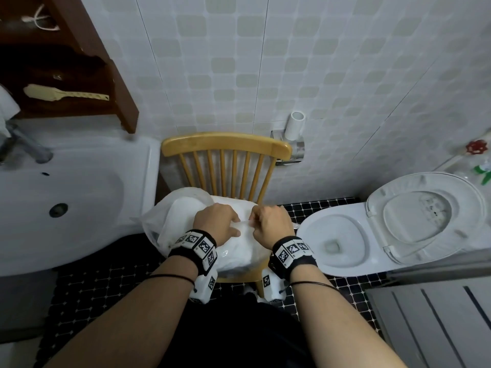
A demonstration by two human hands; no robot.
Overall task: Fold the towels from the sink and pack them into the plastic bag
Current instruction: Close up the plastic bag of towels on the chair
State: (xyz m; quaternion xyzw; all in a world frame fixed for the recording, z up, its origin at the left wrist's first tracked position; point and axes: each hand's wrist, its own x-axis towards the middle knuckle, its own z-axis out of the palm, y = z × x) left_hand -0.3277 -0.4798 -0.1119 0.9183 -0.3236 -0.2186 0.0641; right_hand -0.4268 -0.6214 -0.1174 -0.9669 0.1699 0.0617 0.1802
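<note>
- Two bare forearms reach in from 6 o'clock, each with a black wristband (292,252) bearing square black-and-white markers.
- The left hand (216,220) has curled fingers and pinches a strip of the plastic bag's thin film.
- The right hand (271,224) is just beside it at 3 o'clock, knuckles up. Its fingers are curled round the other end of the same strip.
- The plastic bag (152,224) sits on the seat of a wooden chair (225,144), directly under both hands, at the middle of the view.
- The white towels (183,208) lie inside the bag, bulging out at 9 o'clock from the left hand.
- The floor (87,282) has small black tiles.
- A white sink (87,181) stands at 9 o'clock from the chair.
- A toilet (337,235) with its lid raised stands at 3 o'clock from the chair.
- Behind the chair at 12 o'clock is a pale tiled wall, with a white roll (295,126) on a metal holder.
- At 10 o'clock, a dark wooden shelf (125,102) holds a cream brush (63,93).
</note>
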